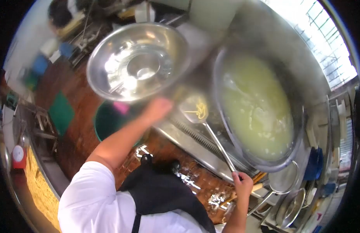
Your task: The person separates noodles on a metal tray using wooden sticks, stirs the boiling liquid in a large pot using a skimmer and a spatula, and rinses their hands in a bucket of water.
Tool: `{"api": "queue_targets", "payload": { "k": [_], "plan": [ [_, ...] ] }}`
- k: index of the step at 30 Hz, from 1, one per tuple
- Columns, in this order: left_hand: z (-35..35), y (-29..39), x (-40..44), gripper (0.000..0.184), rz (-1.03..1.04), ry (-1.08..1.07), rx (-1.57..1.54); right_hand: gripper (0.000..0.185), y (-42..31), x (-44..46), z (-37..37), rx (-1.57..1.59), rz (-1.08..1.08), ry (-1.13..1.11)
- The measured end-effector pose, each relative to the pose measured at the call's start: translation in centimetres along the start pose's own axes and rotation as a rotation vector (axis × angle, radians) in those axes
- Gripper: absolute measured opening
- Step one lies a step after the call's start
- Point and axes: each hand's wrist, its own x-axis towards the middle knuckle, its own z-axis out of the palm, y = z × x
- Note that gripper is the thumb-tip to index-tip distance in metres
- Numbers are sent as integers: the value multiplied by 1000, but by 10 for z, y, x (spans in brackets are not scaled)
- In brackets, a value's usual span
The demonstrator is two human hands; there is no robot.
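Observation:
My right hand (242,183) is closed around the handle end of a long metal skimmer (218,141). A few yellow noodle strands (200,110) lie in the skimmer's wide head, beside the pot. Smeared by motion, my left hand (160,109) is just left of the skimmer head and below the large steel bowl (106,73); its fingers cannot be made out. A large round pot (220,91) stands on the right, holding cloudy yellow-green liquid (255,103) with pale foam and steam above it. The bowl's shiny inside shows only reflections.
A metal ledge with a grate (197,141) runs along the pot's near side. At the lower right are a round strainer (284,178), a metal basin (291,207) and blue containers (314,163). A green tub (104,124) stands on the wet red-brown floor (85,105).

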Motion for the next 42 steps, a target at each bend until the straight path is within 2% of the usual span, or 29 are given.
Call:
{"api": "queue_targets", "payload": {
  "k": [3,7,9,11,15,17,21,24,25,27,30,31,33,34,37,39,42],
  "plan": [
    [-30,-16,-54,29,2,-18,30,29,-4,-13,-6,-36,-38,66],
    [-69,-87,-136,28,-140,-67,243,31,-39,-36,-19,-91,38,-26],
    [-81,-143,-181,33,-381,-62,204,30,-38,-48,-12,-26,-28,8],
    [-91,-212,-226,36,-575,-173,318,28,-57,-59,-10,-40,-55,-26],
    [-117,-259,-313,35,-813,-389,511,26,-39,-58,18,32,-107,-132],
    [-128,-261,-352,37,-1019,-305,349,26,-66,-61,36,65,-167,-179],
    [-128,-284,-425,41,-1302,-106,24,33,-89,-42,89,18,-253,-314],
    [-122,-285,-459,49,-1273,35,-57,40,-136,-43,126,-67,-409,-396],
    [-123,-283,-460,49,-1282,-50,4,40,-150,-47,142,-66,-426,-427],
    [-126,-274,-468,49,-1274,-87,15,41,-179,-46,171,-110,-486,-478],
    [-139,-248,-463,44,-1304,18,-106,45,-213,-51,215,-115,-597,-501],
    [-138,-255,-464,42,-1310,44,-125,45,-231,-56,224,-129,-575,-537],
    [-138,-274,-466,39,-1322,80,-150,45,-256,-57,251,-107,-639,-567],
    [-139,-283,-470,36,-1266,97,-249,45,-273,-59,260,-114,-632,-571],
    [-165,-302,-470,39,-1297,69,-311,45,-324,-66,295,-121,-594,-569],
    [-172,-358,-479,36,-1436,60,-408,45,-353,-69,328,-110,-552,-564],
    [-208,-426,-479,33,-1534,-9,-348,44,-392,-69,396,-84,-412,-550]
  ]
}}
